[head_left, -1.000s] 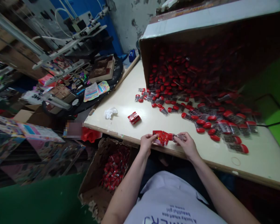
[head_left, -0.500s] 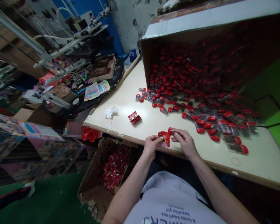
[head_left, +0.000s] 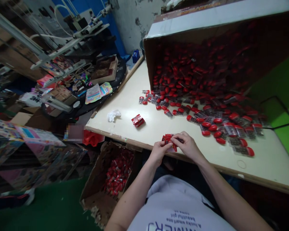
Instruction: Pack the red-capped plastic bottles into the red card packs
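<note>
At the table's front edge, my left hand (head_left: 158,151) pinches a small red printed card (head_left: 167,138) between thumb and fingers. My right hand (head_left: 189,147) meets it from the other side, its fingers closed over the card's right part. A bit of something clear and dark shows by the right fingers, probably a red-capped container, but mostly hidden. Beyond my hands lies a small stack of red printed packets (head_left: 137,120). To the right, several clear containers with red caps and dark contents (head_left: 243,150) are spread on the white table (head_left: 156,125).
A large carton (head_left: 148,64) on its side spills red-capped containers. White crumpled tissue (head_left: 113,115) and a rubber band (head_left: 241,164) lie on the table. Below stands a torn cardboard box (head_left: 93,179) with red packets inside. A machine (head_left: 82,32) is at left; a person's leg (head_left: 12,202) shows lower left.
My right hand has moved left onto the card, and its fingers now cover the red-capped container seen beside the card before. The whole view has shifted slightly.
</note>
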